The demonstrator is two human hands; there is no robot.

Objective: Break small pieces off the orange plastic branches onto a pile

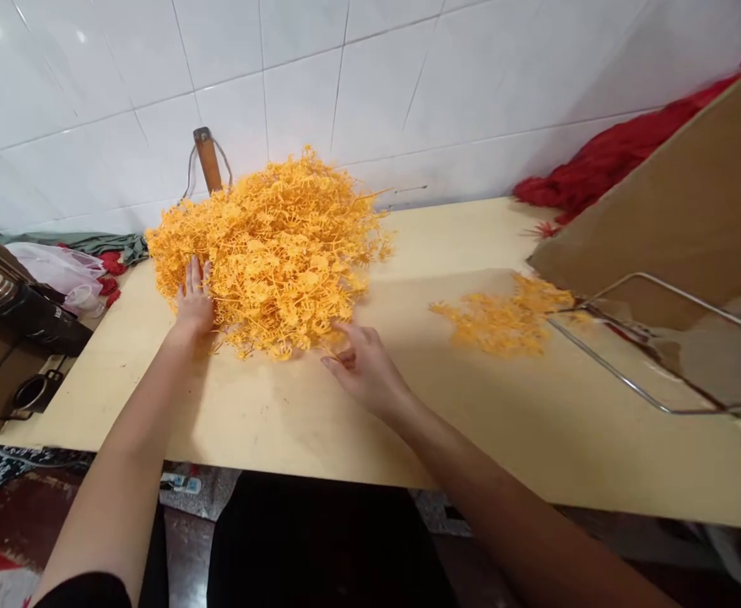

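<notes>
A large heap of yellow-orange artificial flower sprigs (282,253) lies on the pale wooden table. My left hand (195,302) rests against the heap's left side, fingers spread and partly sunk among the blossoms. At the lower right edge of the heap, my right hand (367,363) has its thumb and fingers curled together around a thin yellow bit of a sprig. Farther right, a smaller blurred yellow sprig (503,317) sits apart, its end by a metal wire frame (642,409).
A cardboard box (674,203) leans at the right, with red artificial flowers (624,152) behind it. Against the tiled wall stands a wooden-handled tool (207,160). At the left are a black thermos (29,312), a dark mug (36,391) and a white plastic bag (57,268).
</notes>
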